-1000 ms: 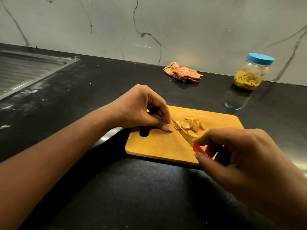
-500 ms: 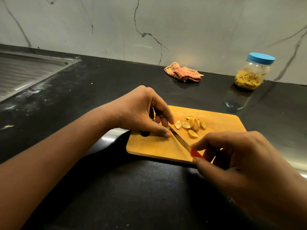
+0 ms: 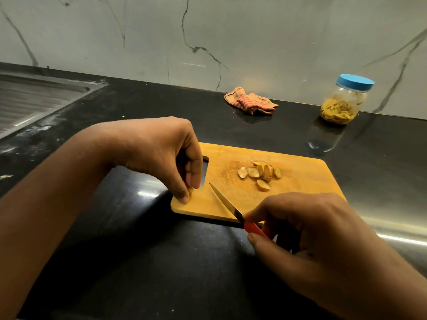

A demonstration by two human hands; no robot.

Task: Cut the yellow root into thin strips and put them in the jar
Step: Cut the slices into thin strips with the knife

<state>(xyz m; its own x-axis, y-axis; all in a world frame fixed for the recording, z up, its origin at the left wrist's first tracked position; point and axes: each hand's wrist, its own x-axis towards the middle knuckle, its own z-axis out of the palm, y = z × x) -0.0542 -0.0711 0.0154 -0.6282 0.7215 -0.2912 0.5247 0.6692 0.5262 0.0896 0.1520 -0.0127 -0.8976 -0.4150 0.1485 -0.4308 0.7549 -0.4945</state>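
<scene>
So the person's left grip (image 3: 161, 155) is curled down over the near-left corner of the wooden cutting board (image 3: 300, 183), right next to the handle slot. The thumb and fingertips are pinching a little stub of the yellow root (image 3: 190, 191) and holding it against the board. Most of the stub is hidden by the fingers, so its shape is hard to make out.

The right grip (image 3: 312, 245) is clenched round the red handle of a small knife (image 3: 235, 212), out past the near edge of the board. The blade angles up and to the left over the wood. Its tip sits just beside the left fingers but isn't touching them or the stub. Can't tell if the edge actually rests on the board or floats just above it.

In the middle of the board there's a small heap of cut slices (image 3: 261, 174), some overlapping and one lying a bit closer to the person. They're well apart from the stub.

The jar (image 3: 344, 105) is way back on the right of the black tabletop (image 3: 138, 262), up near the marble wall. Its blue lid is on and there's a layer of yellow strips in the bottom. A crumpled striped cloth (image 3: 250, 102) lies at the back too, left of the jar. The steel sink drainboard (image 3: 34, 100) shows on the far left.
</scene>
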